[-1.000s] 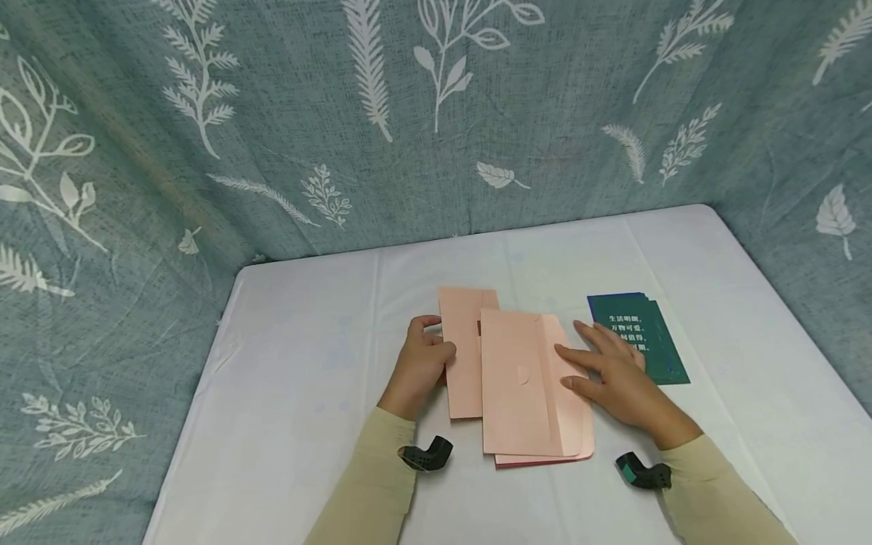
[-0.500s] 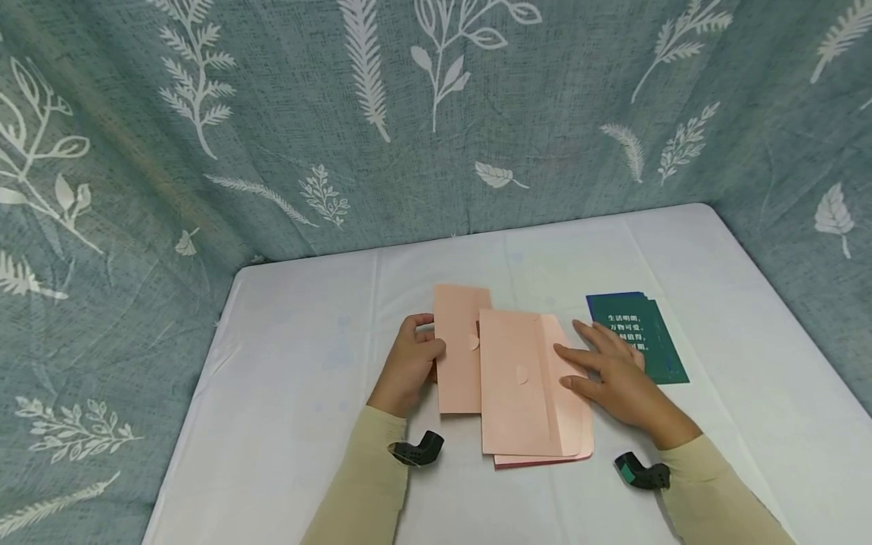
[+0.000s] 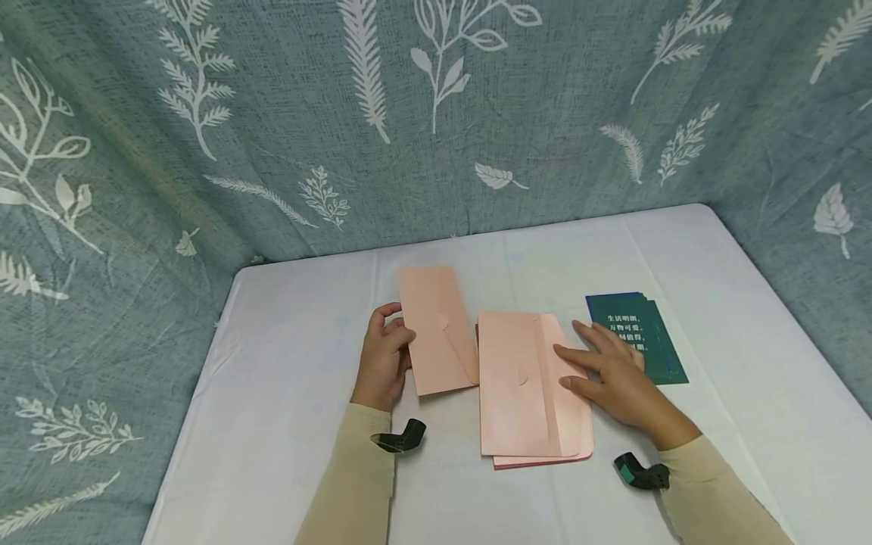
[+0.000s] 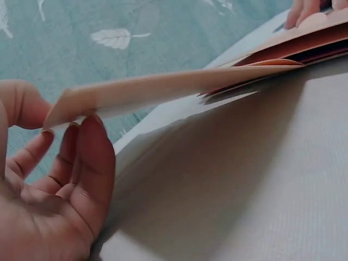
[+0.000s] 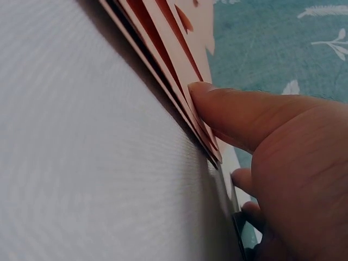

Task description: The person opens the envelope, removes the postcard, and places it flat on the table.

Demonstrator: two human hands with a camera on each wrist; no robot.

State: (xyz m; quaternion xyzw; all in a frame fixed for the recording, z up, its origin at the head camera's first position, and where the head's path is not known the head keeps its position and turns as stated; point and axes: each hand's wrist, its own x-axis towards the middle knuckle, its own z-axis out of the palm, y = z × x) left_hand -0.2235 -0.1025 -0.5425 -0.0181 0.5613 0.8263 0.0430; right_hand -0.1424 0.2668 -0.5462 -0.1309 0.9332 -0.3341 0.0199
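My left hand (image 3: 383,356) pinches the left edge of a pink envelope (image 3: 436,325), thumb above and fingers beneath. Seen from the left wrist, that envelope (image 4: 147,89) is tilted, its held edge raised off the table and its far edge by the other envelopes. To its right lies a stack topped by another pink envelope (image 3: 514,409), its flap unfolded to the right. A dark red edge shows beneath the stack. Across the flap lie the spread fingers of my right hand (image 3: 616,382). In the right wrist view the thumb (image 5: 228,106) presses on the stack's layered edges.
A small pile of dark green cards (image 3: 664,348) with white printed characters lies right of the stack, partly behind my right hand; a blue edge shows under it. A white cloth (image 3: 293,424) covers the table. A teal leaf-print curtain (image 3: 286,98) hangs behind.
My left hand has drawn its envelope leftward and up from the stack, and the envelope has turned slightly. The right hand stays in place on the stack.
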